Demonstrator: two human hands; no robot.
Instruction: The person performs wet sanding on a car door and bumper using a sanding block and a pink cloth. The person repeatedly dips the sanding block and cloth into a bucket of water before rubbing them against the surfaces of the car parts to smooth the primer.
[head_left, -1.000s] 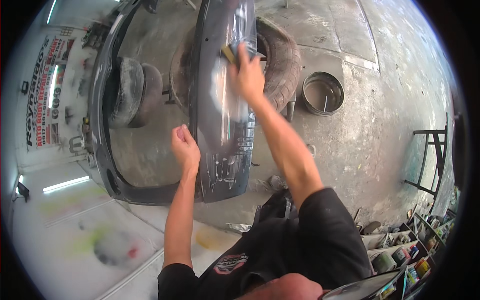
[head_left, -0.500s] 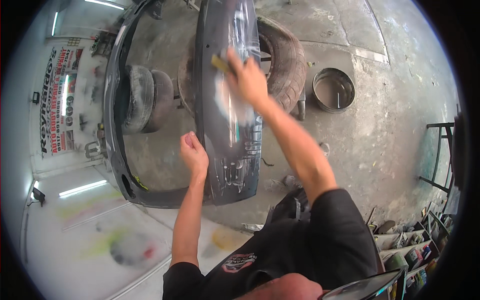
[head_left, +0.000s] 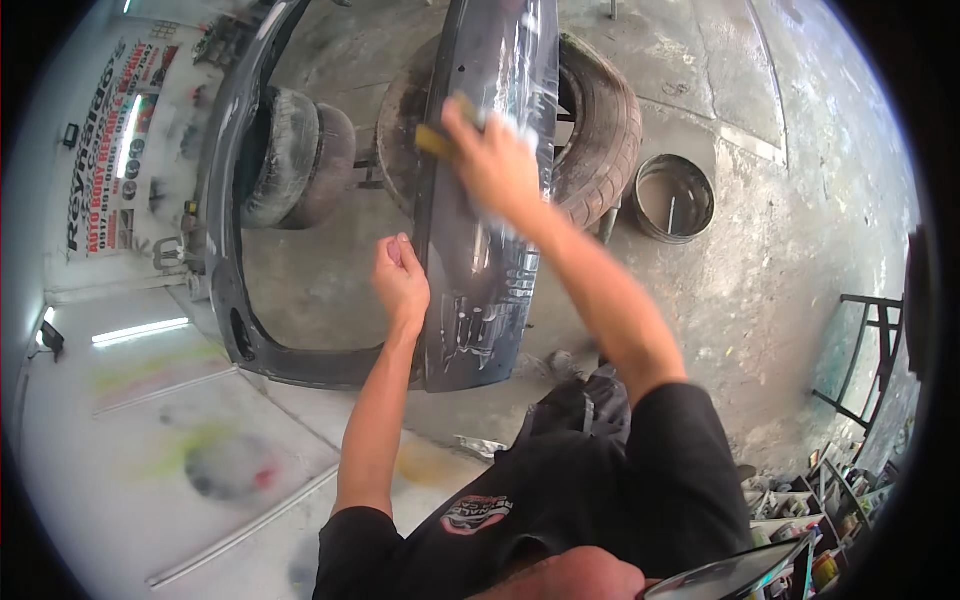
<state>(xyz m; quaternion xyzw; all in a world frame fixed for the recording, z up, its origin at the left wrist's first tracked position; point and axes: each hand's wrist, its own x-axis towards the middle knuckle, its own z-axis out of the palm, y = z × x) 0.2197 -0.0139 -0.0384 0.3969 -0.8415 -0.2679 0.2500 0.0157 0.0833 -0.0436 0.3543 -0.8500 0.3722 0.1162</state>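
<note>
A long dark grey car body panel (head_left: 470, 275) runs away in front of me, its top wet and glossy with whitish streaks. Across it reaches my right hand (head_left: 497, 168), closed on a yellow sanding block (head_left: 434, 141) pressed against the panel. Part of the block hides under the fingers, and motion blurs that hand. My left hand (head_left: 402, 282) is curled closed beside the panel's left edge, nearer to me. Its bent fingers hide what they hold, if anything.
Worn tyres (head_left: 612, 125) lie under and beside the panel, with more tyres (head_left: 282, 160) to the left. A large dark curved car part (head_left: 225, 310) stands left of the panel. At right are a black bucket of murky liquid (head_left: 708, 220) and a metal stand (head_left: 880, 350).
My right hand and the sanding block have shifted slightly across the panel. The whitish smear under that hand looks smaller. The view has moved a little; my left hand stays by the edge.
</note>
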